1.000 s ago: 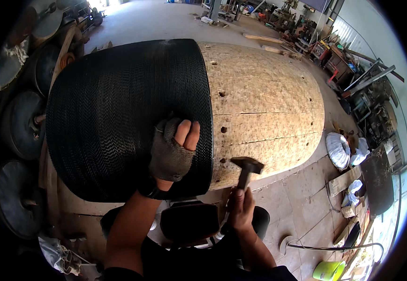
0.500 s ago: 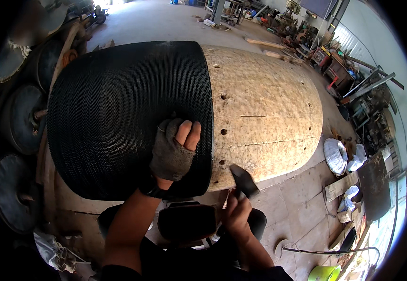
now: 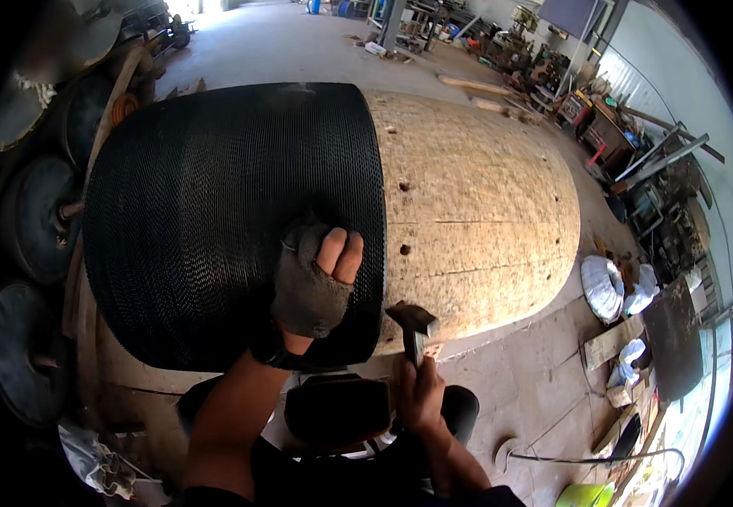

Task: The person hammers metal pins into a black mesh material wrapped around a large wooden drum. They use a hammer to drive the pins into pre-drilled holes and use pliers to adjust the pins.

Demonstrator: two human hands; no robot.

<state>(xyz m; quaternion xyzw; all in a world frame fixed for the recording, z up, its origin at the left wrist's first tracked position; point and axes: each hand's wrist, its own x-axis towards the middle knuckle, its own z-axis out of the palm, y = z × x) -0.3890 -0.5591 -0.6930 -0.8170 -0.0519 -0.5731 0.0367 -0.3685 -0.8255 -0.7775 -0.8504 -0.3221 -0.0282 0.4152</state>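
A large barrel-shaped roller lies across in front of me. Its left part wears a black covering [image 3: 214, 186] with fine toothed ridges; the right part is bare, mottled tan [image 3: 476, 186], with dark holes along the seam. My left hand [image 3: 312, 279], in a grey glove with bare fingertips showing, rests on the black covering close to its right edge. Its fingers are curled in, and whatever they may hold is hidden. My right hand [image 3: 421, 393], bare, is wrapped round the handle of a hammer [image 3: 413, 321]. The hammer's head is at the tan part's lower edge, just right of the seam.
Below the roller, between my knees, is a dark padded seat [image 3: 337, 406]. Large grey discs [image 3: 24, 351] stand along the left. On the right floor lie a white wrapped coil [image 3: 603, 289], boards [image 3: 616, 340] and a yellow-green bucket [image 3: 584, 495]. Machinery lines the far right wall.
The hammer has swung up and left, its head now nearer the seam. The roller appears slightly lower in the picture. My left hand stays on the black covering.
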